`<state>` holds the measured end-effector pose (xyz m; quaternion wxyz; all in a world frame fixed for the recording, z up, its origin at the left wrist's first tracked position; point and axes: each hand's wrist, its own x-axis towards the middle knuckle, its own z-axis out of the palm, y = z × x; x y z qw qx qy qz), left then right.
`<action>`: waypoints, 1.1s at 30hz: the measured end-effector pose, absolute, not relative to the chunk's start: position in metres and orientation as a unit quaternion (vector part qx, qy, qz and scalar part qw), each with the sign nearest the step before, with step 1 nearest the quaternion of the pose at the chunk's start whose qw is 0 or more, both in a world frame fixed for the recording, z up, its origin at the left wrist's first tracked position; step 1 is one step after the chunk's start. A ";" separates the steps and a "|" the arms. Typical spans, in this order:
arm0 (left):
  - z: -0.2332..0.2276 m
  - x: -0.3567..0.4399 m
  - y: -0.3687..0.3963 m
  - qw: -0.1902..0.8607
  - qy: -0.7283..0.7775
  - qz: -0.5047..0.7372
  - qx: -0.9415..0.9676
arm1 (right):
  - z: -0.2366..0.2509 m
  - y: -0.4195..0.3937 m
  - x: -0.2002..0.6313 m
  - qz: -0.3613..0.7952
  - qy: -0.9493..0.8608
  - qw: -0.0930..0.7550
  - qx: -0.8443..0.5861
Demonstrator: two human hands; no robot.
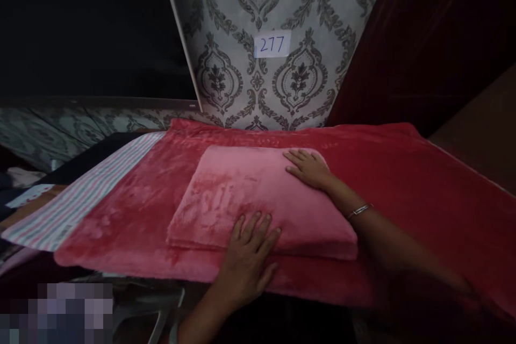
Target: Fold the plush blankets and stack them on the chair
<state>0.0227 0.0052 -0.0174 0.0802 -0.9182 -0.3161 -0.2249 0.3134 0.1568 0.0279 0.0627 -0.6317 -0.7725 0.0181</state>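
A pink plush blanket (pixel 226 183), folded into a thick rectangle, lies in front of me. My left hand (pixel 250 258) rests on its near edge, fingers spread and pointing away from me. Near the far right corner, my right hand (pixel 308 168) lies flat on top with its fingers stretched to the left. A bracelet (pixel 360 209) circles the right wrist. Beneath the folded blanket spreads a red plush cover (pixel 133 215), whose front edge hangs toward me. Neither hand grips anything.
A striped cloth (pixel 100 183) sticks out from under the red cover at the left. Behind stand a large dark screen (pixel 88 27), a patterned wall with a paper label (pixel 272 44) reading 277, and a dark red panel (pixel 419 37). A grey frame (pixel 161 317) shows below.
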 end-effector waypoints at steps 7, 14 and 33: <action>-0.023 0.022 0.006 0.077 -0.316 -0.241 -0.914 | 0.026 0.177 0.343 0.063 -0.725 0.053 -0.684; -0.002 0.042 -0.008 0.029 -0.336 -0.236 -0.911 | 0.053 0.148 0.331 0.035 -0.715 0.025 -0.697; 0.019 0.011 -0.009 0.061 -0.388 -0.275 -0.878 | 0.068 0.111 0.230 0.034 -0.868 0.076 -0.489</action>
